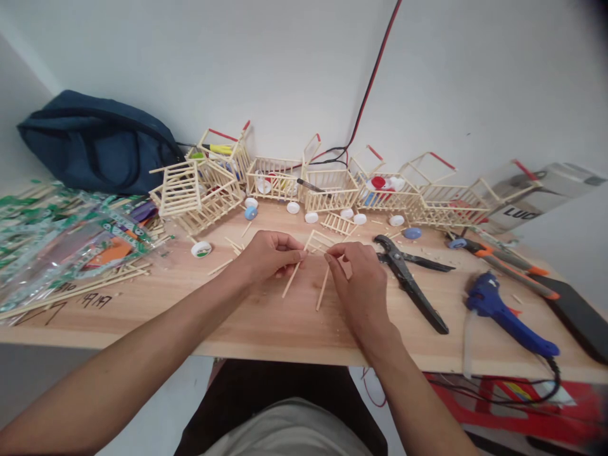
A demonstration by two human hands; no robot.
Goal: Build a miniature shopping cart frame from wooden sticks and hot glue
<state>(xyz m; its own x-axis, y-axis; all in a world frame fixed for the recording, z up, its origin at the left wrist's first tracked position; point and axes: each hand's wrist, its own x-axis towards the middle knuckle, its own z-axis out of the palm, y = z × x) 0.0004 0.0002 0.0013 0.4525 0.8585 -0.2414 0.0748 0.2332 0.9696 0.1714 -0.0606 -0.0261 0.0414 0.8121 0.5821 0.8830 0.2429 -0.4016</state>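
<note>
My left hand (268,254) is closed in a pinch on a thin wooden stick (291,281) that slants down onto the wooden table (266,316). My right hand (357,278) is pinched on a second wooden stick (323,288) just to the right. Both hands meet over a small ladder-like stick frame (317,240) lying flat between them. Black pliers (408,282) lie just right of my right hand.
A row of stick-built carts (332,187) with red handles lines the wall, with loose bottle caps (293,207) in front. A blue glue gun (503,313) and orange-handled cutters (503,263) lie at right. Plastic packets (61,244) and a dark blue bag (95,142) sit at left.
</note>
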